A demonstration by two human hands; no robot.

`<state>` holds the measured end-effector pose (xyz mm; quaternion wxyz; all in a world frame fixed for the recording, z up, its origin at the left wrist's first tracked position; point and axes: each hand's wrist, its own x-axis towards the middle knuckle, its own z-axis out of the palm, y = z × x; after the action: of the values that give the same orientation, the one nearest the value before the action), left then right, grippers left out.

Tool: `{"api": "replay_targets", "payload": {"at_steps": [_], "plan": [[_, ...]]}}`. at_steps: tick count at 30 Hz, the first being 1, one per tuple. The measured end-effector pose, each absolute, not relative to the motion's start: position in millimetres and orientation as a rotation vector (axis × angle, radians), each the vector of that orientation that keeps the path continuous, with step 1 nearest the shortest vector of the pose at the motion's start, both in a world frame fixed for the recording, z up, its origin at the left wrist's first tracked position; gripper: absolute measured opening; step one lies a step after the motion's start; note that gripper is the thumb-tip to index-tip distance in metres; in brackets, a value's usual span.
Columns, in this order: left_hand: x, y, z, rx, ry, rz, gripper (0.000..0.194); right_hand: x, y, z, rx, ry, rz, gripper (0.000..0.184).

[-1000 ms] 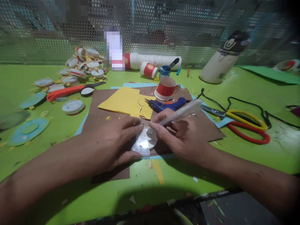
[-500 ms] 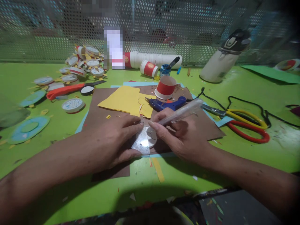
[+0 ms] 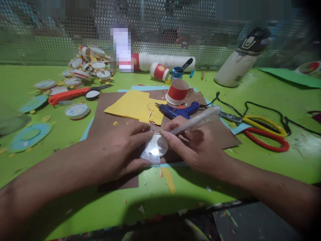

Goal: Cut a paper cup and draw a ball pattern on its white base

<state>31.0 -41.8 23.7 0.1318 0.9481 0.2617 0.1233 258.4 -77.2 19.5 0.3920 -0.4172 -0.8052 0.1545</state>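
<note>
My left hand (image 3: 117,144) presses a clear ruler (image 3: 151,154) down across a small white disc (image 3: 163,146), thumb at its near end and fingers at its far end. In my right hand (image 3: 198,147) is a clear-barrelled pen (image 3: 198,121), tilted up to the right. Its tip is hidden behind my fingers, close to the disc and the ruler's edge. Dark lines show on the disc. Under both hands lies brown card (image 3: 213,134). Just beyond them are a yellow paper piece (image 3: 132,103) and a blue glue gun (image 3: 173,111).
A cut red-and-white paper cup (image 3: 178,93) stands behind the glue gun. Large scissors (image 3: 265,125) lie right, beside a black cord. Left are an orange-handled cutter (image 3: 70,95), a tape roll (image 3: 92,95) and several decorated discs (image 3: 77,110). A bottle (image 3: 234,67) stands back right.
The view has shifted very slightly. Both hands keep nearly the same pose on the ruler and pen, with the right hand and pen moved a touch at most.
</note>
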Motion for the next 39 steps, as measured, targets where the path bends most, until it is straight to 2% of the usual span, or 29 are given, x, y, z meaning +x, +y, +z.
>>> {"api": "replay_targets", "payload": {"at_steps": [7, 39], "plan": [[28.3, -43.5, 25.0, 2.81, 0.804, 0.232, 0.042, 259.6, -78.6, 22.0, -1.023, -2.07, 0.362, 0.016], [31.4, -44.2, 29.5, 2.821, 0.775, 0.247, 0.037, 259.6, -84.9, 28.1, -0.978, -2.032, 0.536, 0.021]]}}
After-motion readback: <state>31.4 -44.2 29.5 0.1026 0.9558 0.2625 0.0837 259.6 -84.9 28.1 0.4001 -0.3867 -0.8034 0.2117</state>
